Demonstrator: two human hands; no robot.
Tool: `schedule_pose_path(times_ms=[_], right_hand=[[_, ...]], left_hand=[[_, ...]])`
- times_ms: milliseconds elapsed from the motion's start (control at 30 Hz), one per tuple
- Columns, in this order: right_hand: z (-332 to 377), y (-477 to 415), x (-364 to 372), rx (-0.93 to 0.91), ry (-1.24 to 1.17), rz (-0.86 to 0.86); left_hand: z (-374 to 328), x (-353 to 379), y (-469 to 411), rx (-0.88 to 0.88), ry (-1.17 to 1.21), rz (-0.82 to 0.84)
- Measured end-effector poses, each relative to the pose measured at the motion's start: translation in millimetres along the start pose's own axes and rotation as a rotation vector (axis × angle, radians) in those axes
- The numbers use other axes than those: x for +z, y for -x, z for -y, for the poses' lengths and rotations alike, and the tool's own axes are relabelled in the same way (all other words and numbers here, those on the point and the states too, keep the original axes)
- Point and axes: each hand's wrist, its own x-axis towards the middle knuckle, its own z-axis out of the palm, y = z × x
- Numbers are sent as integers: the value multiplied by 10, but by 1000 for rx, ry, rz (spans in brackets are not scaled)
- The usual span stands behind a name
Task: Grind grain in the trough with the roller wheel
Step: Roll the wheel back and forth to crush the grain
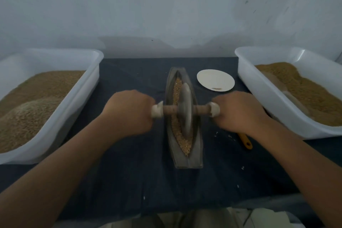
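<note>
Head view, table centre: a narrow, boat-shaped dark grey trough (187,162) lies lengthwise on a dark blue cloth (129,172), w/ tan cracked grain (182,139) along its groove. A grey disc-shaped roller wheel (186,109) stands upright mid-trough, blurred. The left hand (129,113) and right hand (238,113) each wrap tight round one end of its brown wooden axle (170,110) — fingers fully curled. Wheel looks heavy and rigid, prob. apt to tip — best held at both axle ends, level.
</note>
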Motion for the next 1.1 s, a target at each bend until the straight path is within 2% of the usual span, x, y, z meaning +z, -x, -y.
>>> schedule_pose_path(times_ms=[100,200,367,533,700,800,933,1033,1100], right_hand=[[-26,174,-39,-60,-20,-51],[-17,-113,73,20,-12,-25],[-7,-712,142,125,13,-113],[87,-245,-8,96,-18,-44],[127,326,-75,-17,63,-179],[89,19,10,-30,66,-214],[65,-501,99,24,29,-371],[68,-465,119,48,-16,-371],[58,-202,198,78,19,-326]], left_hand=[[14,17,136,18,-6,-22],[29,71,-159,-70,19,29],[90,41,-813,-205,14,22],[43,44,-385,-133,13,31],[26,211,284,19,-14,-242],[24,332,50,-87,0,-211],[24,263,-567,-234,7,-167],[-15,153,-538,-216,-9,-127],[-63,126,-236,-146,-62,-195]])
